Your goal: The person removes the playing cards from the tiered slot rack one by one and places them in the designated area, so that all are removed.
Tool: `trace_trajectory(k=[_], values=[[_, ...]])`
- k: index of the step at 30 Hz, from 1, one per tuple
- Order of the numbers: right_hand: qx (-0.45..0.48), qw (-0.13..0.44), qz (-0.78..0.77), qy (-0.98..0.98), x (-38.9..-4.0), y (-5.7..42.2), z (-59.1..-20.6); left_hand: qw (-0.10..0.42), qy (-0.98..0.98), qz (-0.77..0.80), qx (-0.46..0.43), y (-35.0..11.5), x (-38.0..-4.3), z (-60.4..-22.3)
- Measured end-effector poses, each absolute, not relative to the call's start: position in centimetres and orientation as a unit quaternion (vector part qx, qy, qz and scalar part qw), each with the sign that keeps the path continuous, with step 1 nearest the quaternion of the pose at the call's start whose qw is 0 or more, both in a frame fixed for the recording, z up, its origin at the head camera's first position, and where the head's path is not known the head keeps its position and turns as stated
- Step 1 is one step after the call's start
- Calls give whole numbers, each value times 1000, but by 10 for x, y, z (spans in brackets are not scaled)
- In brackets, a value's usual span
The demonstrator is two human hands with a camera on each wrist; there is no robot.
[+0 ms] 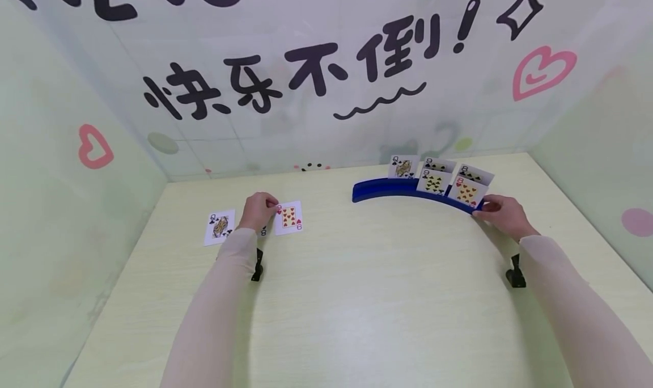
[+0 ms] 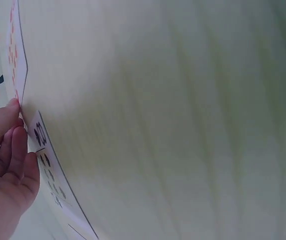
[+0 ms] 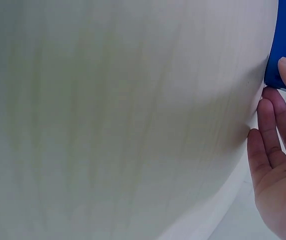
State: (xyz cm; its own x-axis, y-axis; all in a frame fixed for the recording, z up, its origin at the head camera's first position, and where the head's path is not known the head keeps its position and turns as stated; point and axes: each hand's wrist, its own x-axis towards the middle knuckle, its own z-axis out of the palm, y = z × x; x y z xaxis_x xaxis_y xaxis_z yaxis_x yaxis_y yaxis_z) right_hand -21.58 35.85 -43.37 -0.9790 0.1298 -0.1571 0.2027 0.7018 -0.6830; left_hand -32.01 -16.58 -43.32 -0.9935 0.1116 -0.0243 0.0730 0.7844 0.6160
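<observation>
My left hand (image 1: 258, 211) pinches the upper left corner of a nine of hearts playing card (image 1: 289, 217), its face up over the table. In the left wrist view, a black eight card (image 2: 52, 175) lies under the fingers; the head view has it mostly hidden by the hand. A queen card (image 1: 220, 227) lies face up left of that hand. At the right, my right hand (image 1: 505, 215) grips the end of a curved blue card holder (image 1: 377, 190), thumb on its front face. Standing in the holder are a queen (image 1: 403, 167), two nines (image 1: 433, 182) and two eights (image 1: 466, 192).
A pale wood-grain table (image 1: 347, 297) spreads before me, with walls at the back and both sides. Black lettering (image 1: 316, 67) and pink hearts mark the walls. Black wrist devices (image 1: 516, 271) show beside both sleeves.
</observation>
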Motion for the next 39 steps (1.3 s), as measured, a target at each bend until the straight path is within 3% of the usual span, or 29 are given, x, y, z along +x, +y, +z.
trace_trajectory(k=[17, 32, 39], values=[[83, 48, -367, 925, -213, 359, -434, 21, 936, 341, 89, -149, -312, -412], [79, 47, -367, 926, -215, 359, -434, -13, 913, 360, 193, -74, -314, -382], [84, 47, -371, 924, -215, 360, -434, 1, 908, 360, 215, -34, -317, -370]])
